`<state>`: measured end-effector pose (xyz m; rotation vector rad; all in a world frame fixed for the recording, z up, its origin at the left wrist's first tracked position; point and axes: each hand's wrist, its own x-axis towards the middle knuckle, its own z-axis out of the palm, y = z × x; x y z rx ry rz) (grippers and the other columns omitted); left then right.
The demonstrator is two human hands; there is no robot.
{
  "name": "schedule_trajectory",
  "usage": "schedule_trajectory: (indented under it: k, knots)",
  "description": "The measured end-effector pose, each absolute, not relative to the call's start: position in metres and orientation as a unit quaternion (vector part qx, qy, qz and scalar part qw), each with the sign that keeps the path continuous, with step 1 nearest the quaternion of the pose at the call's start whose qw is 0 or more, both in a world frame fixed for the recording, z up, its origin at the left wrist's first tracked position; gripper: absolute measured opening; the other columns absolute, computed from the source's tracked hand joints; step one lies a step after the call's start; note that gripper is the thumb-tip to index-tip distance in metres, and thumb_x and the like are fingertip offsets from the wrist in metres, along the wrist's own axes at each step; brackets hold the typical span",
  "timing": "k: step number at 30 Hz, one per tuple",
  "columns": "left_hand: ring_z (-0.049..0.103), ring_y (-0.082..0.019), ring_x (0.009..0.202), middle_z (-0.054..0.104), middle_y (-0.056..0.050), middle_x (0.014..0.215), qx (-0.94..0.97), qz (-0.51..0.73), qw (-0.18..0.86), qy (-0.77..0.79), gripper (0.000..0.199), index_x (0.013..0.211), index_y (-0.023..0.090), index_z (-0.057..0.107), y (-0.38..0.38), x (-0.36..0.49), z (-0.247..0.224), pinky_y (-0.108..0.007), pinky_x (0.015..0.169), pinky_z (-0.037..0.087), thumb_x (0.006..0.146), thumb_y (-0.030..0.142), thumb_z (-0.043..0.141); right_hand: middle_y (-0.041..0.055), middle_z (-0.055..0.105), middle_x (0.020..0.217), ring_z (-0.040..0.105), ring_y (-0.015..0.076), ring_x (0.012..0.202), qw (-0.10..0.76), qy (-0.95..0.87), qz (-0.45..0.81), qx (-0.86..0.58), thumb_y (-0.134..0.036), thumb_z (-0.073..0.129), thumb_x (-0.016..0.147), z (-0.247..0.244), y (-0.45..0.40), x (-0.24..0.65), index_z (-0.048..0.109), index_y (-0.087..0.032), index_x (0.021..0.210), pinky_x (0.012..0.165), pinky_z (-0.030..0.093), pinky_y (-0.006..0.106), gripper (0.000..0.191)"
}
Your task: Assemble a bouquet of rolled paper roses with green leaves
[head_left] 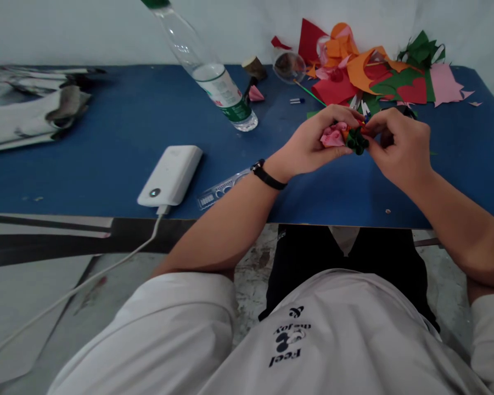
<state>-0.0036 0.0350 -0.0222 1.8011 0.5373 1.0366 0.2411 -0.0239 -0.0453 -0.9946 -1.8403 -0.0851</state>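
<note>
Above the blue table, my left hand (316, 137) is closed around a small bunch of paper flowers (334, 136), with pink, orange and dark green pieces showing. My right hand (401, 145) meets it from the other side, its thumb and fingertips pinched at the dark green curled paper piece (357, 141) of the bunch. A bit of blue shows between the two hands, too small to name. The fingers partly cover the bunch's far side.
Cut coloured paper scraps (366, 66) lie heaped at the back right. A tilted-looking water bottle (226, 96), a white power bank (170, 175) with a cable, and a clear plastic ruler (222, 189) are on the blue table (107, 142). A transparent cup (288, 67) lies near the wall.
</note>
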Motion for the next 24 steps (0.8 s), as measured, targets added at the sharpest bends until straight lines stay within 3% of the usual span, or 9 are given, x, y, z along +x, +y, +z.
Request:
schedule_trajectory:
  k: [7, 12, 16, 24]
  knots:
    - [0.074, -0.038, 0.154, 0.082, -0.015, 0.140, 0.773, 0.426, 0.430, 0.189, 0.057, 0.107, 0.028, 0.082, 0.041, -0.004, -0.029, -0.056, 0.138, 0.055, 0.076, 0.066, 0.110, 0.0000, 0.091, 0.095, 0.090, 0.0266, 0.082, 0.579, -0.708, 0.035, -0.404, -0.044, 0.088, 0.111, -0.056, -0.019, 0.229, 0.082, -0.033, 0.106, 0.076, 0.079, 0.042, 0.013]
    - [0.077, -0.038, 0.150, 0.082, -0.015, 0.147, 0.838, 0.435, 0.314, 0.098, 0.064, 0.130, 0.029, 0.080, 0.063, -0.009, -0.046, -0.058, 0.133, 0.060, 0.091, 0.076, 0.098, 0.0001, 0.091, 0.097, 0.090, 0.0260, 0.079, 0.585, -0.708, 0.078, -0.387, -0.053, 0.083, 0.116, -0.053, -0.023, 0.227, 0.083, -0.033, 0.111, 0.072, 0.080, 0.042, 0.020]
    - [0.077, -0.034, 0.151, 0.080, -0.014, 0.154, 0.875, 0.438, 0.205, -0.010, 0.055, 0.154, 0.034, 0.071, 0.079, -0.010, -0.054, -0.054, 0.126, 0.066, 0.108, 0.061, 0.086, 0.0028, 0.090, 0.096, 0.091, 0.0287, 0.085, 0.574, -0.709, 0.067, -0.405, -0.055, 0.088, 0.112, -0.040, -0.035, 0.226, 0.082, -0.031, 0.103, 0.081, 0.081, 0.045, 0.026]
    - [0.076, -0.035, 0.152, 0.079, -0.015, 0.151, 0.870, 0.450, 0.193, -0.054, 0.055, 0.160, 0.033, 0.068, 0.076, -0.007, -0.053, -0.056, 0.124, 0.068, 0.110, 0.052, 0.083, 0.0014, 0.085, 0.088, 0.089, 0.0280, 0.082, 0.569, -0.706, 0.094, -0.411, -0.065, 0.090, 0.110, -0.042, -0.030, 0.229, 0.077, -0.033, 0.101, 0.078, 0.079, 0.045, 0.036]
